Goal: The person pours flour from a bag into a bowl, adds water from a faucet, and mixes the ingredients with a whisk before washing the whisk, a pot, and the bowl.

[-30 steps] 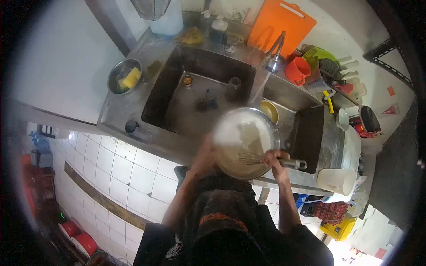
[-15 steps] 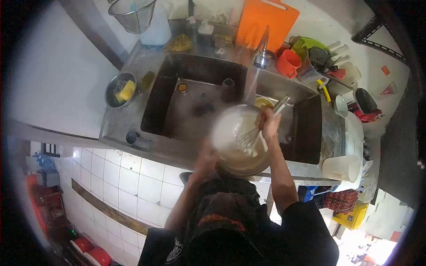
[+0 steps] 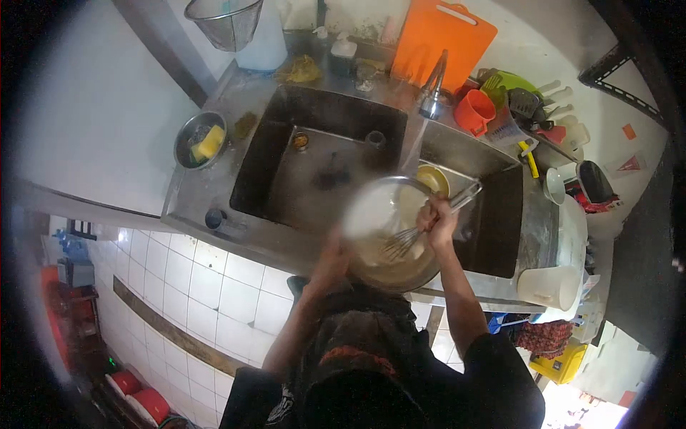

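Observation:
A large metal mixing bowl (image 3: 420, 277) with creamy white liquid in it is tilted over the front edge of the sink. At its left side, my left hand (image 3: 334, 259) grips the rim; its fingers are partly blurred and hidden by haze. My right hand (image 3: 439, 222) is closed round the handle of a wire whisk (image 3: 401, 244). The whisk's wires dip into the pale liquid, while its handle end points up and right. Behind the bowl, water runs from the faucet (image 3: 431, 107). A yellow bowl (image 3: 434, 177) sits in the right basin, just beyond my right hand.
The double sink (image 3: 279, 179) has a steel rim. On the left counter stands a metal bowl (image 3: 187, 134) with a yellow sponge (image 3: 209, 143). An orange cutting board (image 3: 446, 44), a red mug (image 3: 474, 112) and utensils line the back. A cream pitcher (image 3: 549, 287) stands front right.
My right hand and the whisk have moved towards my body, the handle now lower. The left hand stays at the bowl's left side. The whole view has shifted slightly.

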`<state>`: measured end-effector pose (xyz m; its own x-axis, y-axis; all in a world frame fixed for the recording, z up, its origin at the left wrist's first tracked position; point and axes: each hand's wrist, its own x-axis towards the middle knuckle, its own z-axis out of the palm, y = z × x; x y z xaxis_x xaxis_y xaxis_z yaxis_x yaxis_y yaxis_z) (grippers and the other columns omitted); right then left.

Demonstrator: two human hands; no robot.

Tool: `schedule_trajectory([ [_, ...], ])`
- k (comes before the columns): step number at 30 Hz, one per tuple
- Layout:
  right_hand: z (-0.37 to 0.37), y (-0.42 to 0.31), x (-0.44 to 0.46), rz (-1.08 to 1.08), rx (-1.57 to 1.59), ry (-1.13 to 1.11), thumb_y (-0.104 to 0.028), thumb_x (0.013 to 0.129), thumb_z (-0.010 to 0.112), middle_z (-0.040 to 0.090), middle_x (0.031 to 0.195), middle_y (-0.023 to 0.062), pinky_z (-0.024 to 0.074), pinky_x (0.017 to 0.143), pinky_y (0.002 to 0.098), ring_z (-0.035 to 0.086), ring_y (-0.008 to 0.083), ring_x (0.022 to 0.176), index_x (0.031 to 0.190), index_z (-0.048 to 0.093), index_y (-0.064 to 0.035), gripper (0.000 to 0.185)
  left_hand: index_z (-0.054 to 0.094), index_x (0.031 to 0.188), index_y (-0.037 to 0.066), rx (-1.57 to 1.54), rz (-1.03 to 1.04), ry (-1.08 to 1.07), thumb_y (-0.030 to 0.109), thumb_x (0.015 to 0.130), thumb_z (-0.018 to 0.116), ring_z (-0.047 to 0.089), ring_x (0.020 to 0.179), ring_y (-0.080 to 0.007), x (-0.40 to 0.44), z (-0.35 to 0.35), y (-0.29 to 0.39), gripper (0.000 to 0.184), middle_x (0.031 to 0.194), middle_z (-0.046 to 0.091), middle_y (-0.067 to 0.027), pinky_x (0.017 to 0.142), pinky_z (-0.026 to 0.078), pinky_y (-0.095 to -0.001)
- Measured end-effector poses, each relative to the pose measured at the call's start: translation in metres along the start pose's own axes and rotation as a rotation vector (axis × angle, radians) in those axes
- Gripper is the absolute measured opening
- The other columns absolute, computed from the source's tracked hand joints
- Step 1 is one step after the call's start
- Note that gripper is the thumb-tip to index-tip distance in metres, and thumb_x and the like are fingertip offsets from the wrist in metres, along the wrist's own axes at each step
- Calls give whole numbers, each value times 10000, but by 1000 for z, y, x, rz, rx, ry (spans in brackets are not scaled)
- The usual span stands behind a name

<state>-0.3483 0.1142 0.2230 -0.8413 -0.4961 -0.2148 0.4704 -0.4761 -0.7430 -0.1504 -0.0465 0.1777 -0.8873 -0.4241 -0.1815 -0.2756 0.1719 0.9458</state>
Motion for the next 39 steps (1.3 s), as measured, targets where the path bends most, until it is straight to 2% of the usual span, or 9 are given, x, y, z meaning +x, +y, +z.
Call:
schedule_trajectory([
  [3, 9, -7, 16, -531, -14, 313, -135, 841, 458, 284, 468, -10, 230, 363, 269, 273, 104, 374, 657, 354, -107, 213, 276, 1372, 67, -57, -141, -59, 161, 886, 546, 421, 1203, -271, -3, -2, 10, 563, 1306, 452, -180, 1001, 334, -379],
  [8, 22, -5, -7, -48, -229, 88, -151, 828, 496, 320, 493, 3, 219, 364, 266, 301, 95, 389, 649, 368, -108, 224, 259, 1381, 60, -151, -101, -78, 184, 882, 566, 394, 1235, -277, -1, -7, 20, 598, 1339, 413, -187, 1016, 318, -382],
  [11, 22, -2, 15, -518, -134, 245, -157, 802, 505, 325, 499, 0, 244, 361, 273, 317, 104, 390, 676, 363, -104, 197, 249, 1385, 49, -182, -42, -85, 203, 885, 565, 375, 1250, -275, -10, -6, 25, 611, 1364, 378, -182, 1024, 309, -387],
  [14, 23, 10, -9, -93, -191, -109, -114, 811, 489, 322, 500, -8, 230, 366, 273, 306, 86, 398, 636, 345, -93, 227, 262, 1385, 61, -163, -95, -89, 164, 856, 552, 400, 1217, -275, -2, -13, 46, 612, 1331, 403, -174, 1005, 326, -387],
  [20, 24, 13, -2, -523, -187, 49, -104, 808, 561, 440, 565, 20, 307, 411, 256, 412, 110, 445, 750, 445, -45, 143, 258, 1390, 52, -344, -192, -76, 239, 881, 561, 407, 1226, -275, -7, -8, 19, 621, 1332, 420, -169, 1027, 306, -391],
  [22, 18, 6, -13, 38, -204, -317, -86, 826, 543, 458, 611, 16, 301, 422, 257, 402, 96, 480, 766, 460, -31, 117, 258, 1391, 56, -17, -47, -42, 231, 883, 556, 430, 1208, -280, 2, -6, 7, 615, 1305, 453, -166, 1024, 311, -390],
  [26, 39, -4, 6, -512, -491, 121, -124, 824, 485, 298, 484, -4, 227, 372, 252, 284, 92, 380, 637, 317, -113, 252, 273, 1377, 48, -130, -156, -75, 178, 854, 553, 441, 1202, -293, -8, -7, 30, 608, 1294, 464, -180, 1013, 323, -384],
  [30, 33, 2, -17, -74, -343, -127, -110, 834, 499, 420, 572, 7, 290, 406, 251, 381, 89, 451, 723, 450, -42, 139, 249, 1394, 102, -304, -43, -102, 185, 879, 548, 435, 1210, -278, -2, -9, 32, 601, 1317, 451, -168, 1012, 327, -395],
  [39, 25, 0, -8, -316, -672, 96, -81, 815, 505, 409, 611, 13, 307, 410, 249, 371, 99, 467, 780, 441, -71, 73, 278, 1375, 66, -165, 17, -110, 122, 896, 518, 386, 1239, -269, -1, -9, 16, 538, 1363, 380, -154, 1017, 316, -386],
])
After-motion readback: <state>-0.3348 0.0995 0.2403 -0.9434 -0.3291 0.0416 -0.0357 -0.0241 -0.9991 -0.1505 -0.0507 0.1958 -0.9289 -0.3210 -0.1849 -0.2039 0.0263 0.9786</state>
